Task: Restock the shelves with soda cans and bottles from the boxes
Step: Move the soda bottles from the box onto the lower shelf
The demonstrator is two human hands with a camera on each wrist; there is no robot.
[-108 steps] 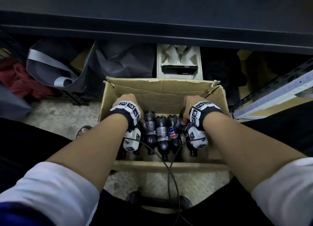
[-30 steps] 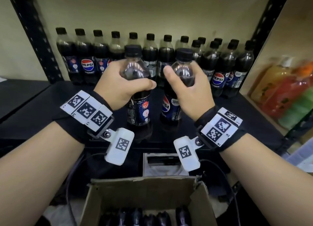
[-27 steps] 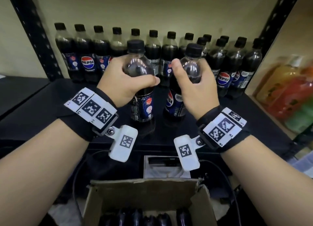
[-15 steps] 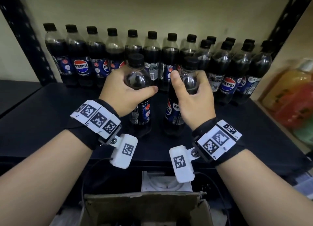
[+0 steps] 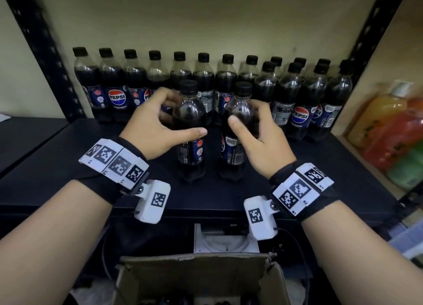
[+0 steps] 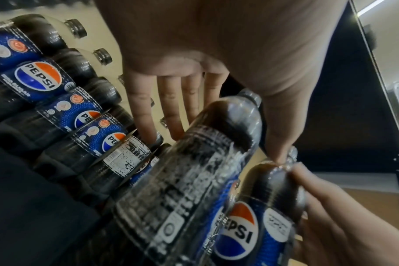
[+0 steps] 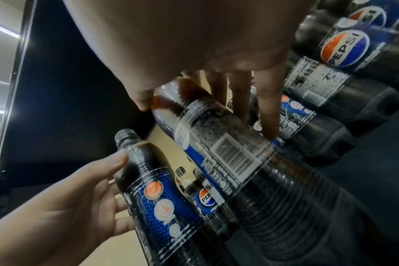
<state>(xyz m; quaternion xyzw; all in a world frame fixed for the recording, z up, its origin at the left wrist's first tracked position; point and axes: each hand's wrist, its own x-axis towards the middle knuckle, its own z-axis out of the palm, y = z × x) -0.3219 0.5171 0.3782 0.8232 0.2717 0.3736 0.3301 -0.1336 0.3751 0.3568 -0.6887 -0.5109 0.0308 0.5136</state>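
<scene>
Two dark Pepsi bottles stand upright side by side on the black shelf, in front of a back row of Pepsi bottles. My left hand is around the left bottle with fingers spread and straight and the thumb out in front; the left wrist view shows those fingers reaching past the bottle. My right hand grips the right bottle at its shoulder, thumb on the front and fingers behind. The right wrist view shows that bottle between thumb and fingers.
A cardboard box with more bottles sits on the floor below the shelf edge, behind it a white moulded tray. Black rack uprights frame the shelf. Orange, red and green bottles fill the neighbouring shelf at right.
Both bottles came from the box up to the shelf and now stand on it. Over the last half second my left fingers have spread off their bottle; the right hand still grips.
</scene>
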